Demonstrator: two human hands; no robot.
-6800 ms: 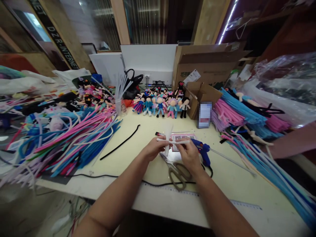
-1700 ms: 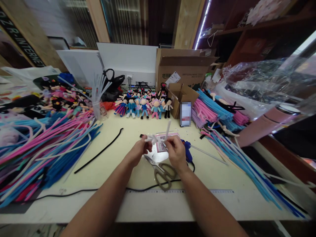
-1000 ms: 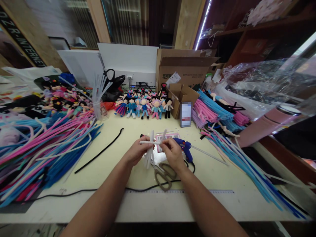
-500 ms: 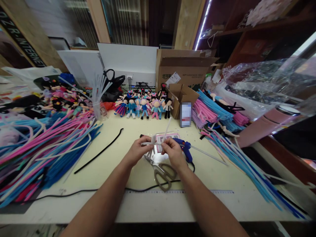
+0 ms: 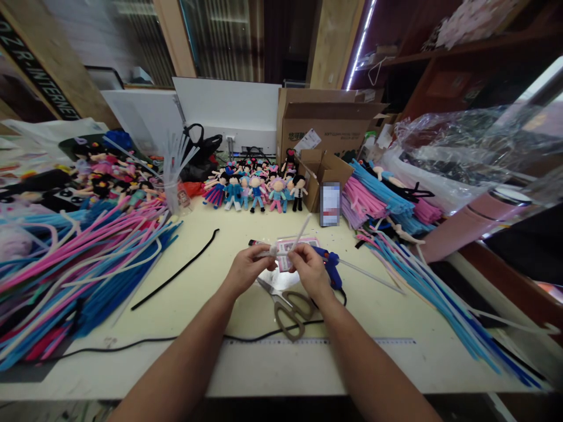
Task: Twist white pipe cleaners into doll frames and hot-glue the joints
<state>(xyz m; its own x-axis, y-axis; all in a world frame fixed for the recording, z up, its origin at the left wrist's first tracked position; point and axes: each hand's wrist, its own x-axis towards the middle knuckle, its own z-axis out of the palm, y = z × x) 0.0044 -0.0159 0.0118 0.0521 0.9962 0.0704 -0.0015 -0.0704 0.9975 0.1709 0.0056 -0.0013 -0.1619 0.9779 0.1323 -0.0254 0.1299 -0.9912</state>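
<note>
The white fuzzy piece (image 5: 272, 251) is in the air between the two hands, above the worktop (image 5: 211, 363), and looks only partly worked. Its middle is gathered into a small bunch, so some shaping appears to be done, while a loose white strand (image 5: 301, 233) slants up past the right fingertips, not yet bent in with the rest. The left hand (image 5: 246, 266) has a pinching grip on the bunched side; the right hand (image 5: 308, 271) pinches the piece near the base of that strand. The fingers cover much of the bunch, so how many turns or folds it holds is hard to tell.

The tools lie out of either grip: scissors (image 5: 281, 300) just below the hands, a blue glue gun (image 5: 333, 268) beside the right hand. A pink-edged card (image 5: 285, 262) lies beyond, partly covered by the fingers, and a black stem (image 5: 176, 273) lies apart to the left, in neither hand. At the back stand small dolls (image 5: 257, 193) that look complete; by comparison, the white piece has no recognisable figure shape as far as can be seen.
</note>
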